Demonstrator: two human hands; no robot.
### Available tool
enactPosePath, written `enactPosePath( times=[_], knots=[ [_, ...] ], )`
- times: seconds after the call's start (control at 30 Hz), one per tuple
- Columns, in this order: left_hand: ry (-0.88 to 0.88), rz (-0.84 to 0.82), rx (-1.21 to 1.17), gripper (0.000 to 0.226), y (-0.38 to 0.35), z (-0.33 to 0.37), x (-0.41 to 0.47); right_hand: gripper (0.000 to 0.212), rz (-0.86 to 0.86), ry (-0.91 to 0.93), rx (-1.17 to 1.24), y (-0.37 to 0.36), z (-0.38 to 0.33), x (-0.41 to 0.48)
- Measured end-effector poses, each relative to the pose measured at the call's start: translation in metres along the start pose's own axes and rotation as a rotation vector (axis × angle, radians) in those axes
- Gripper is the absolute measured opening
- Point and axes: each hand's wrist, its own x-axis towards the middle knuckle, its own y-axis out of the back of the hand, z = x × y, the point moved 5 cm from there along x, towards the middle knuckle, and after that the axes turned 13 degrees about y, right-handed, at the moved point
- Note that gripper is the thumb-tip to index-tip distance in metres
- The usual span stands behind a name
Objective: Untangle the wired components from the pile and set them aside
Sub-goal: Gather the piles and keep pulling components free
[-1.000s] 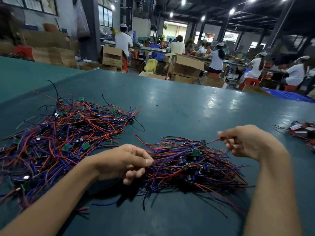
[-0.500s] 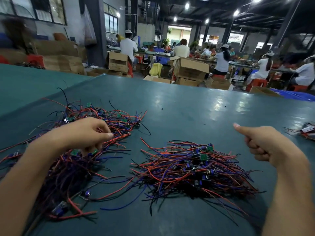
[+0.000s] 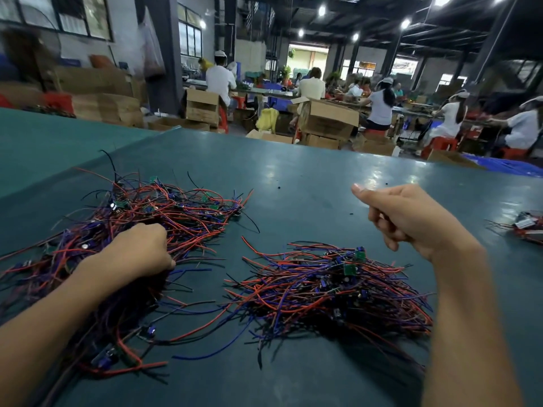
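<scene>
1. Left hand grips into the large pile on the left of the tabletop; its fingertips are buried among the wires
2. Right hand hovers near the smaller pile, fingers curled, thumb out, holding nothing
3. Another bundle is cut off by the right edge

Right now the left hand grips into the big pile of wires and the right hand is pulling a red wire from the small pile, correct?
Not quite. The head view shows the right hand raised above the table, fingers curled, holding nothing. The left hand does grip into the big pile; no hand touches the small pile.
</scene>
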Motion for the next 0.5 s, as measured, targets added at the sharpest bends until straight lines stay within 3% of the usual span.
enactPosePath(
  times=[0.1,0.23,0.3,0.37,0.43,0.5],
  knots=[
    [0.003,0.018,-0.083,0.010,0.017,0.007,-0.003,0.051,0.023,-0.013,0.001,0.003,0.004,0.002],
    [-0.017,-0.029,-0.072,0.008,0.031,0.024,-0.012,0.048,0.047,0.011,0.033,0.006,0.009,0.003],
    [-0.061,0.027,-0.229,0.010,0.046,0.030,-0.015,0.047,0.037,0.023,0.033,0.008,0.009,0.002],
    [-0.166,0.005,-0.655,0.010,0.058,0.039,-0.023,0.044,0.022,0.032,0.034,0.008,0.008,0.002],
    [-0.272,-0.274,-1.254,0.030,0.060,0.054,-0.037,0.042,-0.005,0.046,0.036,0.006,0.006,0.003],
    [-0.320,-0.603,-1.619,0.037,0.053,0.074,-0.049,0.039,-0.062,0.064,0.027,-0.003,0.001,0.004]
  ],
)
